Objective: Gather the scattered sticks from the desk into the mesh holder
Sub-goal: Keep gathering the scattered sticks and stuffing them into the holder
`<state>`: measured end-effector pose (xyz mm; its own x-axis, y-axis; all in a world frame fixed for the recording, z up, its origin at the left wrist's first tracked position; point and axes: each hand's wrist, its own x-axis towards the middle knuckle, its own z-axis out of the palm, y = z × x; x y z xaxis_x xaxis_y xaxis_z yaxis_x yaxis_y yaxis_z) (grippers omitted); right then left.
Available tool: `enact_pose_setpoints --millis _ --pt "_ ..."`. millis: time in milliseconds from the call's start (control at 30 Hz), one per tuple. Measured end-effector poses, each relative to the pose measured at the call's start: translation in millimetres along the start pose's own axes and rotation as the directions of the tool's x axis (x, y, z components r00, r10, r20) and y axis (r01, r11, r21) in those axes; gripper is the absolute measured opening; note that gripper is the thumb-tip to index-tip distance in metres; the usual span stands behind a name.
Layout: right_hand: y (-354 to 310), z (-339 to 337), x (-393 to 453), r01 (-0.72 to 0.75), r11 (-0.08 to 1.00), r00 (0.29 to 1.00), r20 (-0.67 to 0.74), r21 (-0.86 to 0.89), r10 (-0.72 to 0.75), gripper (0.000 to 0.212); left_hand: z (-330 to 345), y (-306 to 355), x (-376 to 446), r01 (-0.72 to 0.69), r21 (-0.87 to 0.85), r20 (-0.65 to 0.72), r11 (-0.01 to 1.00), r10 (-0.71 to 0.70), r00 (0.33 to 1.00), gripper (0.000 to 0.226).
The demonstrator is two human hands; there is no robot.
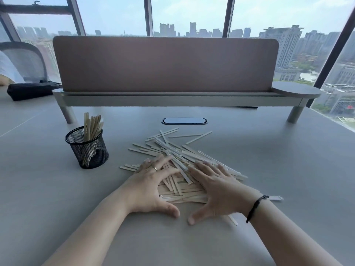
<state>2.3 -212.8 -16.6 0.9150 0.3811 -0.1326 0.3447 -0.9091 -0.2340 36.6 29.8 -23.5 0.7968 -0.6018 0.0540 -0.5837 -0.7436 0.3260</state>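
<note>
Right of the mesh holder (87, 147), both hands — left hand (151, 186), right hand (215, 191) — press splayed, unclenched, on the sticks (184, 160) — a hasty scoop could scatter them.

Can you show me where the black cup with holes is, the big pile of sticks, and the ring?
mesh holder (92, 150): head view, on its black mesh wall.
pile of sticks (178, 156): head view, on sticks between the hands.
ring (154, 167): head view, on the gold band, left-hand finger.
</note>
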Motion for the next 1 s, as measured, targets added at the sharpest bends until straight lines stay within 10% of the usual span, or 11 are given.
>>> enact_pose_setpoints --millis 1000 --pt "9 8 24 0.033 0.993 0.902 -0.424 -0.115 -0.079 0.045 22 -17 13 -0.009 -0.172 -0.388 0.985 -0.059 0.92 0.049"
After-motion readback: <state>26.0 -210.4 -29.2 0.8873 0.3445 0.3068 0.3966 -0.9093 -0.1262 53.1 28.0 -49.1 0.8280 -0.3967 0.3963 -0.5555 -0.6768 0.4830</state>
